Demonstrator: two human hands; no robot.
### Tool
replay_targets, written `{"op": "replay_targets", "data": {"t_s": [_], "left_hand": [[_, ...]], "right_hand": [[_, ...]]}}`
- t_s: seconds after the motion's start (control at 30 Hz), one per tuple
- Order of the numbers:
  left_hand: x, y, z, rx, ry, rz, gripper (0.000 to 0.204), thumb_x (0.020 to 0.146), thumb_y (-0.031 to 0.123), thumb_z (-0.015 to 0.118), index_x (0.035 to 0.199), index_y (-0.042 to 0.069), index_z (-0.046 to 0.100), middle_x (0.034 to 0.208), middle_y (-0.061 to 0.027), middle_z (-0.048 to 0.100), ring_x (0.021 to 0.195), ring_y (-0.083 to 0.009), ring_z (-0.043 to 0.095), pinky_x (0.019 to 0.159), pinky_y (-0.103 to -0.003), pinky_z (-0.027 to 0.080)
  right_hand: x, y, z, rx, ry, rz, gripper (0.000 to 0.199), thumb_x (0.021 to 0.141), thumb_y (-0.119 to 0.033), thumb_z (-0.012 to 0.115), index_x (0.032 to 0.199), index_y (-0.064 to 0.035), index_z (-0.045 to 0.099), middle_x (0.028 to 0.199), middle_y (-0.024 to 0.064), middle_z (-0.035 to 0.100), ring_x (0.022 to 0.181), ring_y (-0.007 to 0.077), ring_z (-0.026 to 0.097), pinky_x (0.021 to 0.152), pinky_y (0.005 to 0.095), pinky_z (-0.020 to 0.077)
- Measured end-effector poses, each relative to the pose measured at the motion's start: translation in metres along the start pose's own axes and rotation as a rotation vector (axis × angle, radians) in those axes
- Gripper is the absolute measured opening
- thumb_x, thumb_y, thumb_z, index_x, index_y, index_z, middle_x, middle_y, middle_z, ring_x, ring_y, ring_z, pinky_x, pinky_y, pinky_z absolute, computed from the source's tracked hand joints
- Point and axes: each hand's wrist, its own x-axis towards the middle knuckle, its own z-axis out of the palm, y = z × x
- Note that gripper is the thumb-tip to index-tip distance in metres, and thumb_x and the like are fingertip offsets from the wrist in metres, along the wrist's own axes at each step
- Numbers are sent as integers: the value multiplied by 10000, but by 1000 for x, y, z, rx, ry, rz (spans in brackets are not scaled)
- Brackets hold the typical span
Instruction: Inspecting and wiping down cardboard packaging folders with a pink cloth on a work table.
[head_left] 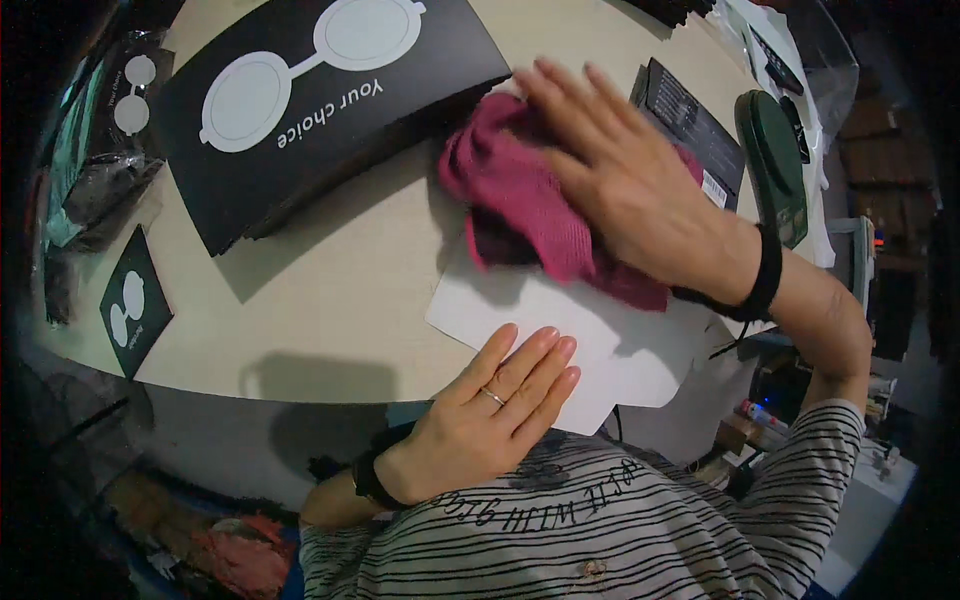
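My right hand lies flat, fingers spread, on a crumpled magenta knit cloth at the middle of a beige table. The cloth rests partly on a white sheet of card that hangs over the table's near edge. On that sheet's near part my left hand presses down, fingers together, a ring on one finger. Neither hand grips anything.
A large black box with a white glasses drawing fills the far left. A small black card lies at the left edge. A black box and a dark green oval case sit right of the cloth. Bags crowd the far left.
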Motion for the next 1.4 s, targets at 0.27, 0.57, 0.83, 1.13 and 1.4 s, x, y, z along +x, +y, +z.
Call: {"op": "replay_targets", "data": {"t_s": [0.27,0.57,0.83,1.13,1.4], "left_hand": [[-11,10,2,-249,24,-203,379,845,161,507,1188,43,615,1309,-132,552,1234,-261,507,1048,-429,370],[-17,7,3,-151,-69,-63,410,808,169,511,1169,4,611,1247,-143,576,1158,-251,548,1028,-427,396],[-9,3,0,-98,-12,-87,394,799,184,538,1147,22,628,1202,-125,602,1142,-269,553,1002,-448,415],[-9,3,0,-89,-67,-31,441,776,184,505,1169,21,623,1236,-124,590,1045,-212,576,947,-338,429],[1,2,-6,-118,-41,-55,343,839,109,552,1168,46,624,1264,-108,587,1207,-237,531,1029,-423,405]], "right_hand": [[-12,-49,-8,290,9,-212,370,755,-109,544,1055,104,588,1282,269,512,1200,380,507,1025,422,420],[-26,-54,-20,228,-105,-198,396,720,-111,581,1050,107,591,1283,273,506,1207,373,501,997,403,445],[-20,-37,-22,119,-109,-193,372,673,-131,559,942,112,639,1204,332,536,1198,397,508,1062,451,384],[-21,-46,-18,208,-99,-88,365,730,-187,565,994,52,644,1231,211,574,1188,334,534,1061,503,357],[-8,16,-2,-49,76,-7,343,758,-95,541,1065,48,593,1204,194,574,1134,339,546,1003,379,425]]}}
